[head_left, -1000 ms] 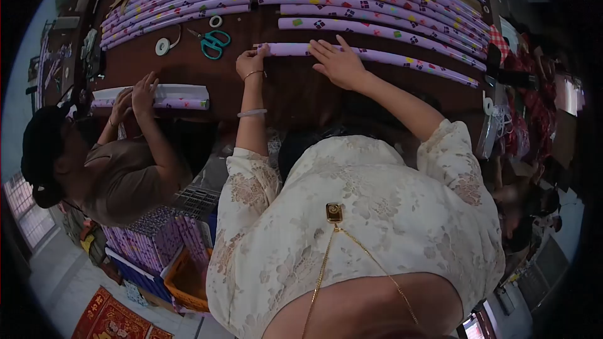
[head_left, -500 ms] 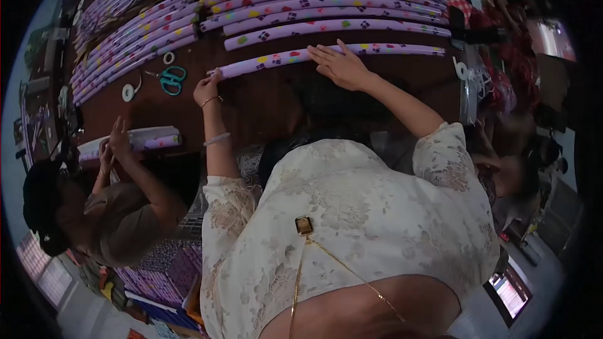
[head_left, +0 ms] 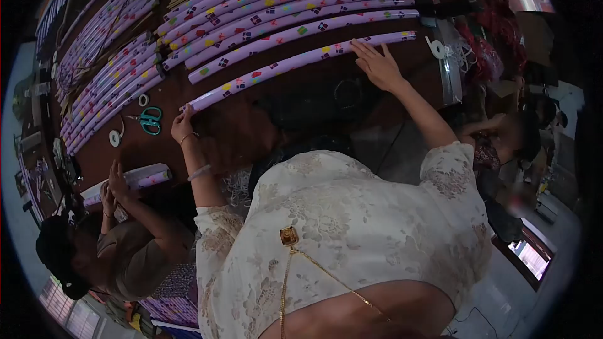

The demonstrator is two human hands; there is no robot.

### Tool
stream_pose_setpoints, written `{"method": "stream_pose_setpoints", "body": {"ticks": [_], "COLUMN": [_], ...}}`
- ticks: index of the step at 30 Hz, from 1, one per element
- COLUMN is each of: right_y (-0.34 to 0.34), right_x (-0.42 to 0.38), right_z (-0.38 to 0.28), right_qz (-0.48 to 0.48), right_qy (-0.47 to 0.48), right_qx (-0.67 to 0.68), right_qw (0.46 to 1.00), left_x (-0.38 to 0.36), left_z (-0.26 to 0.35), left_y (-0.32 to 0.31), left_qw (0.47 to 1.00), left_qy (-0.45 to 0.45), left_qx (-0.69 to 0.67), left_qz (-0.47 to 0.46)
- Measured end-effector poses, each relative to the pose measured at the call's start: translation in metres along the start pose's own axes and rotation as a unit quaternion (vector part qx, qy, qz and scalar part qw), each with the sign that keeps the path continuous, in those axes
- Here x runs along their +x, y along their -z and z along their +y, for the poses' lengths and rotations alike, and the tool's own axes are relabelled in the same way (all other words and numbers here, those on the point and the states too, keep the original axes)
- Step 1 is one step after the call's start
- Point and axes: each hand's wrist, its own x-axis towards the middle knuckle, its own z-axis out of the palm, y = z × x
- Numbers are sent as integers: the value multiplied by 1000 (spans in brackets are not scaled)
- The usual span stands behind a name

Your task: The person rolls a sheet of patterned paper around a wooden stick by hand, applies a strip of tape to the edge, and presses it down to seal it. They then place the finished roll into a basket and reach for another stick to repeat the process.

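Observation:
A long purple wrapping paper roll [head_left: 270, 73] with a colourful print lies across the near side of the brown table. At its left end, my left hand [head_left: 183, 123] pinches the tip between thumb and fingers. My right hand [head_left: 379, 68] rests flat with fingers stretched out, touching the roll toward its right end. Just beyond lies another purple roll [head_left: 301, 31], parallel to several more. Left of my left hand are teal-handled scissors [head_left: 150, 120] and a roll of white tape [head_left: 115, 138].
Stacks of purple rolls [head_left: 113, 97] cover the left and back of the table. A co-worker [head_left: 135, 238] at the left has both hands near a short roll [head_left: 147, 176]. A tape roll [head_left: 438, 49] sits at the table's right edge. Another person [head_left: 496, 141] is at the right.
My right hand has slid rightward along the roll toward its right end. My left hand stays at the left end. The whole view has shifted and tilted a little.

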Motion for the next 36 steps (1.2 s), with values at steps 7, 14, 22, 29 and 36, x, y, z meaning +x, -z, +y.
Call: {"method": "stream_pose_setpoints", "body": {"ticks": [7,14,22,29,36], "right_y": [-24,-12,-16,3,-14], "right_x": [-25,4,25,16,-5], "right_z": [31,-2,-14,34,112], "right_qz": [108,236,164,116,140], "right_qy": [-84,-323,-414,-480,-542], "right_qx": [-1,246,293,336,334], "right_qw": [991,883,846,802,759], "left_x": [0,-14,-4,7,-1], "left_z": [-17,3,-9,-21,-6], "left_y": [8,16,20,21,22], "left_qw": [997,990,988,990,985], "left_qy": [-51,-90,-75,-94,-74], "left_qx": [51,105,125,93,154], "left_qz": [-28,-36,-49,-45,-32]}}
